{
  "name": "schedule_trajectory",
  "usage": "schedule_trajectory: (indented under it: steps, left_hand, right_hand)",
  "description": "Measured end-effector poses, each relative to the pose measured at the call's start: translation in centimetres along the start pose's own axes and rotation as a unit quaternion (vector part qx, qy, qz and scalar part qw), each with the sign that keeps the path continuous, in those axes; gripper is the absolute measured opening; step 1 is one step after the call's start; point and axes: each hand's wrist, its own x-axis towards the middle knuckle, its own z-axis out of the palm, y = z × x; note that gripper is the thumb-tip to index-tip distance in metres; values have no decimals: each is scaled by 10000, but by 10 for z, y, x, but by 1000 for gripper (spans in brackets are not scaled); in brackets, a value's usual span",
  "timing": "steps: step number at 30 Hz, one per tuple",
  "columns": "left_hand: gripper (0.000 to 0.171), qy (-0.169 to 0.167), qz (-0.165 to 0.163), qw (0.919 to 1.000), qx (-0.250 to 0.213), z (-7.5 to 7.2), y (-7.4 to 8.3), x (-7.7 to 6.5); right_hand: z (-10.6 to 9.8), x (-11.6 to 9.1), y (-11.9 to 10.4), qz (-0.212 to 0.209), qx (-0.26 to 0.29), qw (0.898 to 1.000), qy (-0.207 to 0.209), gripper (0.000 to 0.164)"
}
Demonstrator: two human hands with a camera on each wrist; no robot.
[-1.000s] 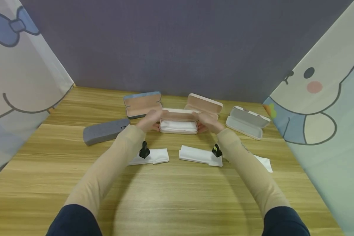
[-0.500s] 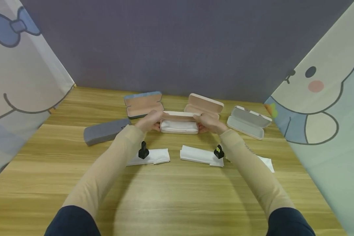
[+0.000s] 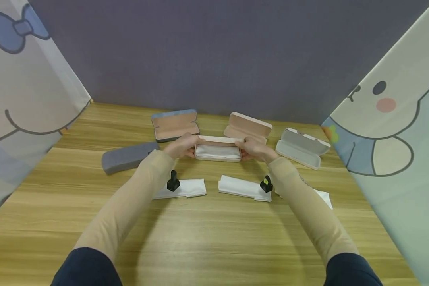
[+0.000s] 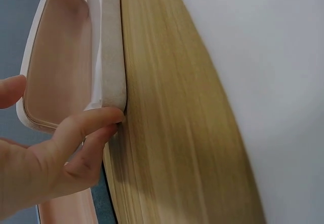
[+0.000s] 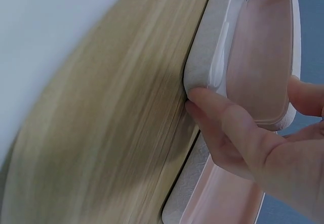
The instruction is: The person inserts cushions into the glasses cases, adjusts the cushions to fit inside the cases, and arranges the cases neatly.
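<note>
At the middle of the table, an off-white glasses case (image 3: 218,159) with a pink lining stands part open, its lid leaning over the base. Inside the base lies a folded white cloth (image 3: 217,151). My left hand (image 3: 182,146) holds the case's left end, thumb at the lid's edge and fingertips at the base's corner, as the left wrist view shows on the pale base wall (image 4: 113,57). My right hand (image 3: 254,149) grips the opposite end likewise; in the right wrist view its thumb (image 5: 306,96) lies at the lid's rim.
Behind stand an open blue case (image 3: 175,120) and an open pale pink case (image 3: 250,124). An open whitish case (image 3: 296,153) is at right, a closed dark grey case (image 3: 126,157) at left. Folded white cloths (image 3: 243,187) lie in front, partly under the forearms.
Both hands have tipped the lid of the held case a little forward and down, so less of its lining shows. The other cases and cloths stay in place.
</note>
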Motion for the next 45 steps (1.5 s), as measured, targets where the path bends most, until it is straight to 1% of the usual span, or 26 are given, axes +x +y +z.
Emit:
schedule_trajectory:
  steps: [4,9,12,13,16,19,22,23,24,25,26,28,29,30,32,36,38,42,45]
  left_hand:
    - [63,51,-8,10000,-10,1,-1,0]
    - [58,98,-19,9999,-70,3,-3,0]
    - [22,177,11,9998,-13,3,-4,2]
    - [22,184,46,9998,23,3,-4,2]
    - [47,120,125,9998,86,2,-4,1]
    - [50,19,214,9997,134,1,-4,0]
    - [47,-66,279,9995,135,0,-5,-1]
    - [39,-97,281,9995,133,1,-2,-5]
    - [28,-114,283,9995,127,1,-3,-5]
    - [21,-131,284,9994,120,1,-3,-5]
    - [23,-143,283,9994,101,0,-4,-5]
    - [54,-121,277,9995,55,0,-5,-6]
    - [65,-83,271,9996,57,0,-6,-7]
    - [68,-53,296,9995,55,-1,-9,-4]
    - [73,-34,353,9994,55,-1,-10,-5]
    - [68,-20,471,9988,129,-1,-9,-7]
    - [67,14,471,9988,124,-1,-9,-7]
    - [63,84,434,9989,129,0,-11,-6]
    - [58,159,452,9987,151,1,-13,-5]
  right_hand:
    - [0,0,1,-32,-48,10000,75,39]
    - [0,-2,2,-166,-260,9995,75,32]
    - [0,-3,2,-251,-320,9992,9,33]
    - [0,-3,1,-278,-325,9991,-16,33]
    - [-1,-3,1,-333,-269,9990,-107,33]
    - [-2,-3,2,-406,-237,9987,-180,30]
    - [-2,-3,3,-460,-220,9985,-192,25]
    - [-2,-3,4,-479,-240,9984,-186,25]
    - [-3,-3,4,-500,-244,9983,-187,24]
    - [-3,-3,5,-519,-234,9982,-195,23]
    - [-3,-3,6,-537,-208,9981,-200,22]
    - [-3,-4,7,-574,-166,9979,-234,21]
    - [-3,-4,7,-588,-127,9978,-264,21]
    - [-3,-5,7,-622,-108,9976,-289,21]
    - [-3,-5,8,-710,-111,9969,-310,22]
    - [-3,-6,9,-934,-244,9951,-225,24]
    - [-2,-7,9,-1034,-367,9939,-144,23]
    - [3,-9,12,-1059,-521,9930,-37,19]
    - [6,-9,14,-1063,-500,9931,79,22]
